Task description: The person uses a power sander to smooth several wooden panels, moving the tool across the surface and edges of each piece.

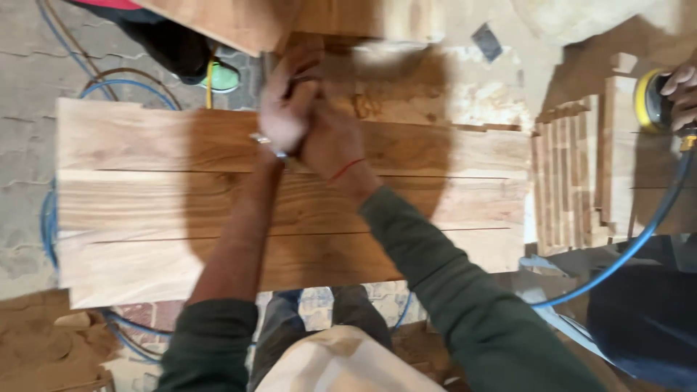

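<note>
My left hand (pixel 284 109) and my right hand (pixel 330 138) are pressed together over the far edge of a wide board of joined wooden planks (pixel 145 210). The fingers of both are curled around each other; the picture is blurred and I cannot make out anything held between them. A red thread circles my right wrist and a bangle sits at my left wrist. Both sleeves are dark green, the left one pushed up the forearm.
Another person's hand (pixel 682 91) holds a yellow round sander (pixel 648 101) with a blue hose (pixel 639 239) at the right, beside a stack of small wooden strips (pixel 573 174). A green shoe (pixel 221 76) stands at the top. Blue hoses and sawdust lie on the paved floor at left.
</note>
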